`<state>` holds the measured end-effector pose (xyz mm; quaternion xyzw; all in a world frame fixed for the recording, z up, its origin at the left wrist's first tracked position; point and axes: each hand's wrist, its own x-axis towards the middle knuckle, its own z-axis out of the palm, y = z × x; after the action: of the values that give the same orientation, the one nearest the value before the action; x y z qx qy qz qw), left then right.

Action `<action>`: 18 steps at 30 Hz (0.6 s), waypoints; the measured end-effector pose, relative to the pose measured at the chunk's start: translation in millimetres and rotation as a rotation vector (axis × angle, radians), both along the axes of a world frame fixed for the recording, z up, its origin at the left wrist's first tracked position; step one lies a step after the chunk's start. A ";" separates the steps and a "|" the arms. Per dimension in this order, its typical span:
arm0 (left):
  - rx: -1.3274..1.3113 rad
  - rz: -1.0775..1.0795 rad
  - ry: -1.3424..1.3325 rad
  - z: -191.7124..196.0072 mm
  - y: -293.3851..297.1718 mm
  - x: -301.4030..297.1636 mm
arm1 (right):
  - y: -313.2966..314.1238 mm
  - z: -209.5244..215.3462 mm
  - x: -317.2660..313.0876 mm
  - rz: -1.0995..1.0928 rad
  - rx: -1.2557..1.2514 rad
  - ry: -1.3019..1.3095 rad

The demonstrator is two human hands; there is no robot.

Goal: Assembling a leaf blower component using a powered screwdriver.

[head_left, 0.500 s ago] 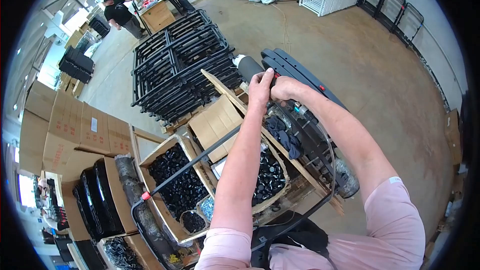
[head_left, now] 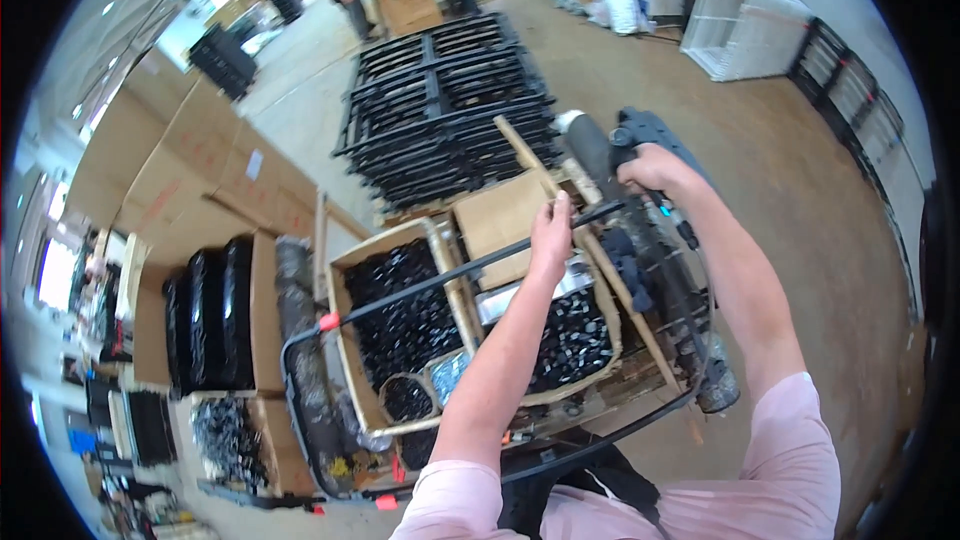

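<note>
My left hand (head_left: 550, 240) is closed around the upper bar of a black tubular frame (head_left: 450, 283), which has bent corners and red clips. The frame lies across the open boxes in front of me. My right hand (head_left: 652, 170), farther to the right, is wrapped around a dark hand tool (head_left: 622, 147). A fitting (head_left: 664, 208) and a hose hang below that hand. Its fingers are partly hidden, and blur leaves the tool's exact kind unclear. Under the frame, a box of small black plastic parts (head_left: 395, 300) sits beside another box of black parts (head_left: 572, 345).
A small tub of black pieces (head_left: 408, 398) stands by a bag of bluish hardware (head_left: 448, 375). Large cartons (head_left: 225, 155) rise at left. Stacked black frames (head_left: 440, 90) lie ahead, with two people at a table (head_left: 410, 8) beyond. Long padded rollers (head_left: 590, 150) flank the boxes.
My hands have come apart: the left moved down onto the frame's bar, while the right stayed up at the right with the tool. The whole view has swung left.
</note>
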<state>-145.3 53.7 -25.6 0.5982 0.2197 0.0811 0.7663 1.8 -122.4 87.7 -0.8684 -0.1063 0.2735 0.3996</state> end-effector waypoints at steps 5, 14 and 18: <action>-0.277 -0.047 0.021 -13.3 90.1 -118.6 | 79.8 24.2 -151.9 0.195 -0.010 -0.091; -0.079 0.228 0.296 -43.6 212.6 -373.2 | 236.2 -81.2 -422.7 0.985 -0.179 -0.632; 0.357 0.454 0.479 -69.1 276.3 -456.5 | 314.3 -122.6 -494.4 1.052 -0.060 -0.730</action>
<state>-601.8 330.0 -94.7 0.6604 0.5020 0.1436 0.5396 -492.6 191.9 -34.9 -0.7482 -0.6399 0.1226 0.1255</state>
